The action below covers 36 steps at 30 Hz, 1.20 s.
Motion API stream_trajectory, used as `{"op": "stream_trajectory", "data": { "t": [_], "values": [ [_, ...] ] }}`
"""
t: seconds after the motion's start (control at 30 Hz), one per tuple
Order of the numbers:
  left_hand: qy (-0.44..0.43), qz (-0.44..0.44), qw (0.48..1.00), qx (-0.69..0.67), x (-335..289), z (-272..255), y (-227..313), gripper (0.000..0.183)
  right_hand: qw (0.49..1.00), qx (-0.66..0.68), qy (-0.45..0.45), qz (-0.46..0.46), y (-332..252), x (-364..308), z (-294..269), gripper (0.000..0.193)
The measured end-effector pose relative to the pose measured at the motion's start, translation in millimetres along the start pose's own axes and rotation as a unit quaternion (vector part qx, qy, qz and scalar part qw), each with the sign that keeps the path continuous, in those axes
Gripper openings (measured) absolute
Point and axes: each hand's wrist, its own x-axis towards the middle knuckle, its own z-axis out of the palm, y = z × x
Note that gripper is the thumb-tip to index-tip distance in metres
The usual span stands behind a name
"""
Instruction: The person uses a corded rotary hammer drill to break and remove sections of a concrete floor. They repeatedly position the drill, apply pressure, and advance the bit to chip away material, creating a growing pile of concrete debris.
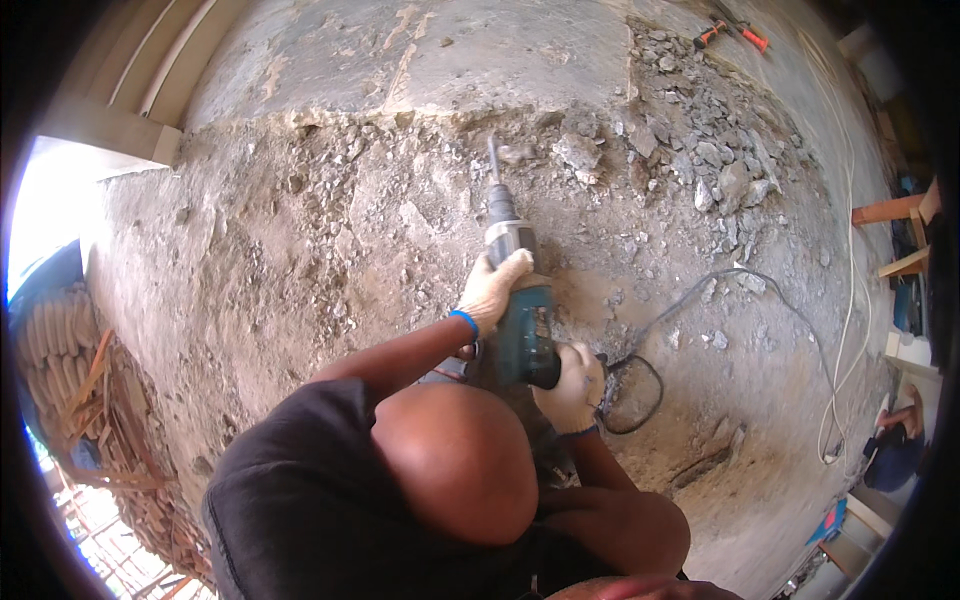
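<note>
A dark green rotary hammer (527, 325) points away from me over broken concrete. My left hand (490, 292), in a pale knit glove with a blue cuff, is closed round the front of its body, behind the chuck. Around the rear handle wraps my right hand (573, 388), gloved alike. The metal bit (494, 158) reaches down into rubble just short of the broken edge of the concrete slab (480, 70); its tip is hard to make out. Loose grey chunks (577, 155) lie right of the bit. My bent knee hides the ground close to me.
A dark power cord (790, 305) loops out to the right of the hammer. Broken concrete (735, 180) is heaped at far right, below orange-handled tools (752, 40). Scrap wood (115, 420) is piled at left. Another person (895, 455) is at the right edge.
</note>
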Motion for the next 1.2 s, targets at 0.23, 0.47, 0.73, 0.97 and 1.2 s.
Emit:
{"op": "stream_trajectory", "data": {
  "t": [0.23,0.47,0.73,0.97,1.2],
  "values": [
    [-0.122,-0.010,0.982,0.145,19,77,-20,0.068,0.994,-0.046,0.071,0.072,33,-41,-13,0.051],
    [-0.149,-0.048,0.987,-0.028,-9,78,-10,0.071,0.989,-0.103,0.096,-0.036,42,-53,-42,0.059],
    [-0.083,-0.045,0.995,-0.026,5,9,-4,0.068,0.994,-0.095,-0.026,-0.053,25,-9,-36,0.051],
    [-0.115,-0.065,0.991,-0.023,33,-17,-14,0.066,0.989,-0.117,-0.073,-0.047,-3,7,-39,0.046],
    [-0.134,-0.065,0.989,-0.010,33,-21,-2,0.058,0.988,-0.118,-0.099,-0.023,-17,11,-43,0.048]
  ]
}}
